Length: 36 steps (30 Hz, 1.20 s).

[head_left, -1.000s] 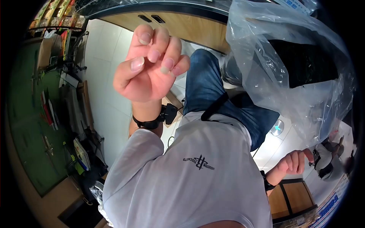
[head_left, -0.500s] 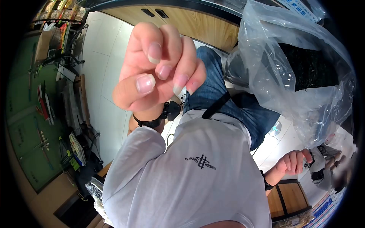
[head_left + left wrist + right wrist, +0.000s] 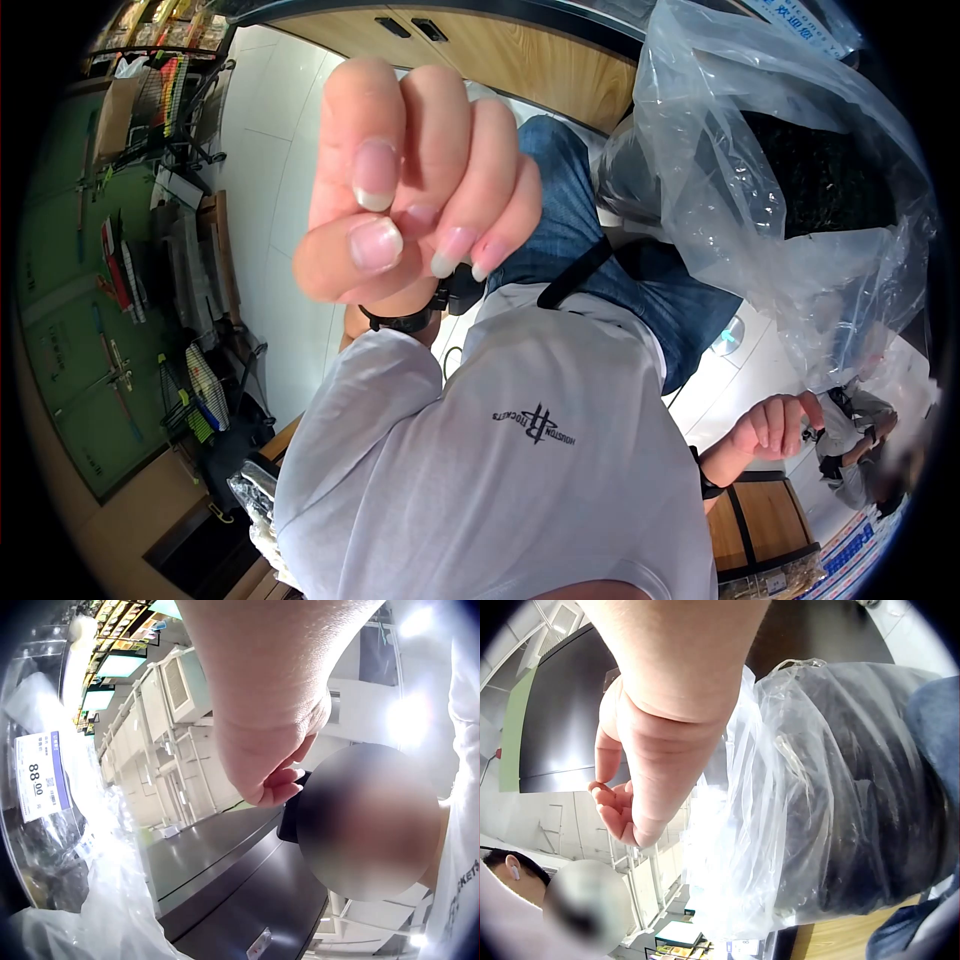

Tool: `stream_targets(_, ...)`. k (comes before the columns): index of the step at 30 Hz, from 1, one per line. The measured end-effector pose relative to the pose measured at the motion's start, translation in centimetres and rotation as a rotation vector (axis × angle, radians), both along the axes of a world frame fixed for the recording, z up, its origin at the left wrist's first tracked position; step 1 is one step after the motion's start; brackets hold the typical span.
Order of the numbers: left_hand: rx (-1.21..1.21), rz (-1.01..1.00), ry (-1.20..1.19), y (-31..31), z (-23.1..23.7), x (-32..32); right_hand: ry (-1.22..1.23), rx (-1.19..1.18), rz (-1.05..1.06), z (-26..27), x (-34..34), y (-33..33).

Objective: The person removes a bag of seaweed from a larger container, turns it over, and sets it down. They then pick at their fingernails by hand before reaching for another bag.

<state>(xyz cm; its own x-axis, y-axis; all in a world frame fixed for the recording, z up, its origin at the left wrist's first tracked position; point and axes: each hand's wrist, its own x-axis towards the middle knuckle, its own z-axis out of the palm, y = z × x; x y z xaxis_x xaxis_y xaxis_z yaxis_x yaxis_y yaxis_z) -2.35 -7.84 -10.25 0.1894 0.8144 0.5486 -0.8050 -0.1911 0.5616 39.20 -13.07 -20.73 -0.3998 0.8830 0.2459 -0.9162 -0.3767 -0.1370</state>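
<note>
My left hand [image 3: 420,180] is raised in front of the head camera, palm side toward it and fingers curled. Its index fingertip meets the thumb, with nothing visible between them. In the left wrist view the same hand [image 3: 274,742] reaches toward a dark device at the blurred head. My right hand [image 3: 770,425] hangs out to the right, fingers loosely bent and holding nothing. The right wrist view has this hand [image 3: 641,776] beside a large clear plastic bag [image 3: 802,802] with dark contents. That bag [image 3: 690,200] also shows at the upper right of the head view.
Wooden cabinet doors [image 3: 510,50] stand ahead over a white tiled floor [image 3: 255,150]. A green panel [image 3: 60,400] and several stored goods line the left side. A packaged item with a price label [image 3: 41,776] is near the left arm. Another person [image 3: 850,440] appears far right.
The left hand has come closer to the head camera and its fingers have curled in, bringing the index fingertip to the thumb. The right hand keeps nearly the same pose.
</note>
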Motion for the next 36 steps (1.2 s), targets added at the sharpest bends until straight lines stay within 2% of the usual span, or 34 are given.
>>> stream_targets(18,0.027,-0.045,-0.072,0.46,0.25,0.12,-0.015,-0.003,0.005,0.23,0.14,0.43)
stream_targets(36,0.012,0.046,-0.034,0.21,-0.32,0.15,-0.004,-0.004,0.006,0.27,0.32,0.25)
